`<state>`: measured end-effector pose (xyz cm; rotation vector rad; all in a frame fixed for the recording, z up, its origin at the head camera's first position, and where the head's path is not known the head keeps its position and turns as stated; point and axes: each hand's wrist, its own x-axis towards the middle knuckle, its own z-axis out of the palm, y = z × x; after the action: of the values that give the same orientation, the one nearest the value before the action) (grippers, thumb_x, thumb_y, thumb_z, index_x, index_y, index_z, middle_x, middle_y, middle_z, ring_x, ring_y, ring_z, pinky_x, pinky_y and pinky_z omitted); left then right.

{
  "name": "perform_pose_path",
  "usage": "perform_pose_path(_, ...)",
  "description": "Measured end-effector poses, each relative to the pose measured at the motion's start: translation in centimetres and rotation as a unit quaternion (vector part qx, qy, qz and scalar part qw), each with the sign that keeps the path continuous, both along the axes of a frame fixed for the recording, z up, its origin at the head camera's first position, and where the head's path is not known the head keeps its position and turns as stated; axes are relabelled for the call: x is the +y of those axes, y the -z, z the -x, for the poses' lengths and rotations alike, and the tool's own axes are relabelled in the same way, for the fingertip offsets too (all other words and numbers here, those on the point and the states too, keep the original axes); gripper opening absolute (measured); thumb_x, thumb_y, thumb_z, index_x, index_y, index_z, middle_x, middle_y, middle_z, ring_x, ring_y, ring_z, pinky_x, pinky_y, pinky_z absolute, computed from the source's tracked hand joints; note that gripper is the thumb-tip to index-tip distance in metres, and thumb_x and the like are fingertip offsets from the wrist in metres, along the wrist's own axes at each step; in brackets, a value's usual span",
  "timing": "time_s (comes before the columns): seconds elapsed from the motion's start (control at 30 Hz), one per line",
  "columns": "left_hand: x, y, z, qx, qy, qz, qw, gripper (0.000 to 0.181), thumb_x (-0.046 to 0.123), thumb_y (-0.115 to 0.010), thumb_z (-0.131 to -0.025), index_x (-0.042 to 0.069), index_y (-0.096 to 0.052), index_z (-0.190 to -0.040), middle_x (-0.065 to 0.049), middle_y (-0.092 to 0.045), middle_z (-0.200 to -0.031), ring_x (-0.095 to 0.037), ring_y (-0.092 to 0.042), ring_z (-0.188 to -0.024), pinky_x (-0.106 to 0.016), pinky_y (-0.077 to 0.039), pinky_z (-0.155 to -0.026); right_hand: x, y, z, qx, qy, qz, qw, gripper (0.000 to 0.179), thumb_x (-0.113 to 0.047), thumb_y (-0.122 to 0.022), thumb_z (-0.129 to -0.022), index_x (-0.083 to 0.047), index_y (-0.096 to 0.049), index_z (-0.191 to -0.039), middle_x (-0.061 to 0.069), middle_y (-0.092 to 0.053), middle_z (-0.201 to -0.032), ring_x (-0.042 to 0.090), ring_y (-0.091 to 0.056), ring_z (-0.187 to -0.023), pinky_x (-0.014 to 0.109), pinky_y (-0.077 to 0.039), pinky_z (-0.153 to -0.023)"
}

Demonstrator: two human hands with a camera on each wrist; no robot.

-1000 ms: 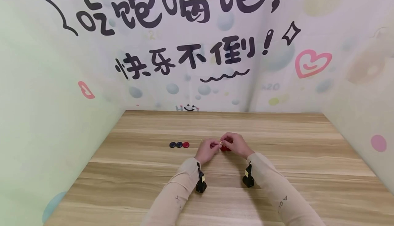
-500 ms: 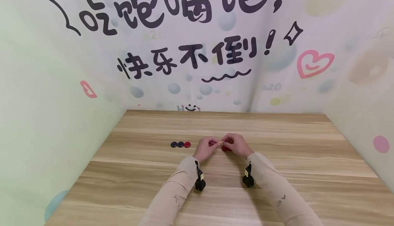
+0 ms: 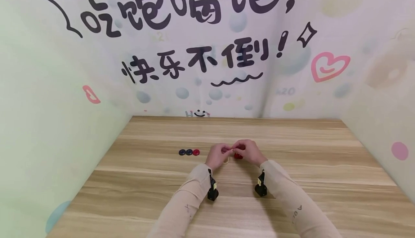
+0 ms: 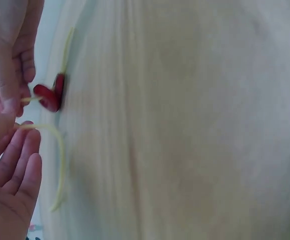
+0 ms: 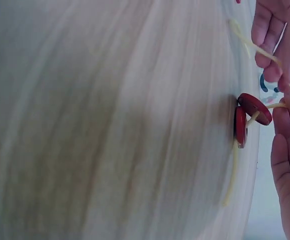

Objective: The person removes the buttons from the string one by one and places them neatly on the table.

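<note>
My left hand (image 3: 218, 155) and right hand (image 3: 249, 152) meet fingertip to fingertip above the table. Each pinches a thin yellow cord (image 4: 61, 160). A free length of it curves down from my left fingers. Two red round buttons (image 5: 255, 109) are threaded on the cord below my right fingers. One stands on edge at the tabletop and the other tilts against it. Past the buttons, the cord's other end (image 5: 231, 175) lies along the wood. In the head view the red buttons (image 3: 238, 156) are partly hidden by my right hand.
To the left of my hands, two dark blue buttons (image 3: 186, 152) and one red button (image 3: 196, 152) lie in a row on the wooden table (image 3: 155, 187). A printed cloth wall (image 3: 181, 104) rises behind the table's far edge.
The short stretch of cord visible between my fingertips half a second ago has closed up as the hands came together. A loop of cord now hangs below my left hand. The row of buttons stays put.
</note>
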<state>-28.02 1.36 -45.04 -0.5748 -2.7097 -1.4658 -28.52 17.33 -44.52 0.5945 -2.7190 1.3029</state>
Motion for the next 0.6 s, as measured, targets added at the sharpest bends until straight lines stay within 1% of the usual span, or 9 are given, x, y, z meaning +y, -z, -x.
perform_pose_path(0.07, 0.2, 0.0, -0.2, 0.012, -0.003, 0.004, 0.9999, 0.014, 0.014, -0.061, -0.084, 0.003, -0.068, -0.089, -0.005, -0.066, -0.083, -0.012, -0.059, -0.075, -0.021, -0.046, -0.065, 0.0, 0.0, 0.0, -0.008, 0.0, 0.004, 1.0, 0.004, -0.004, -0.063, -0.08, -0.005, -0.067, -0.082, 0.005, -0.065, -0.08, 0.012, -0.058, -0.07, 0.024, -0.048, -0.061)
perform_pose_path(0.2, 0.2, 0.0, -0.4, 0.022, -0.009, 0.002, 0.9997, 0.013, 0.014, -0.06, -0.084, 0.004, -0.068, -0.087, -0.004, -0.066, -0.081, -0.01, -0.057, -0.073, -0.02, -0.045, -0.064, 0.0, -0.1, 0.0, -0.017, 0.001, 0.005, 0.9998, 0.004, -0.003, -0.063, -0.081, -0.004, -0.066, -0.082, 0.005, -0.064, -0.079, 0.012, -0.058, -0.069, 0.024, -0.047, -0.06)
perform_pose_path(0.33, 0.2, 0.0, -0.4, 0.02, -0.019, 0.0, 0.9996, 0.014, 0.014, -0.058, -0.086, 0.004, -0.067, -0.086, -0.004, -0.065, -0.079, -0.01, -0.057, -0.072, -0.021, -0.044, -0.065, 0.4, 0.1, 0.2, -0.016, 0.003, -0.012, 0.9998, 0.007, -0.006, -0.063, -0.081, -0.002, -0.065, -0.086, 0.007, -0.065, -0.081, 0.016, -0.06, -0.073, 0.028, -0.048, -0.065)
perform_pose_path(0.43, 0.1, 0.1, -0.3, 0.018, -0.02, 0.0, 0.9996, 0.013, 0.013, -0.058, -0.086, 0.003, -0.067, -0.086, -0.004, -0.064, -0.077, -0.01, -0.056, -0.07, -0.021, -0.044, -0.064, 0.7, 0.4, 0.3, -0.032, 0.012, -0.032, 0.9989, 0.012, -0.007, -0.064, -0.08, -0.001, -0.064, -0.09, 0.007, -0.064, -0.084, 0.017, -0.06, -0.077, 0.03, -0.049, -0.069)
perform_pose_path(0.5, 0.1, 0.1, -0.3, 0.017, -0.02, -0.001, 0.9997, 0.013, 0.012, -0.057, -0.086, 0.003, -0.066, -0.086, -0.004, -0.064, -0.077, -0.01, -0.055, -0.07, -0.021, -0.044, -0.064, 0.8, 0.6, 0.3, -0.053, 0.015, -0.039, 0.9977, 0.015, -0.007, -0.065, -0.079, -0.001, -0.064, -0.093, 0.007, -0.064, -0.086, 0.018, -0.06, -0.08, 0.031, -0.049, -0.071)
perform_pose_path(0.6, 0.1, 0.2, -0.3, 0.02, -0.019, 0.0, 0.9996, 0.012, 0.012, -0.057, -0.086, 0.004, -0.066, -0.085, -0.002, -0.063, -0.076, -0.009, -0.055, -0.07, -0.021, -0.044, -0.064, 1.0, 0.9, 0.3, -0.065, 0.007, -0.055, 0.9964, 0.021, -0.009, -0.068, -0.077, 0.0, -0.063, -0.096, 0.008, -0.063, -0.089, 0.019, -0.058, -0.083, 0.032, -0.048, -0.074)
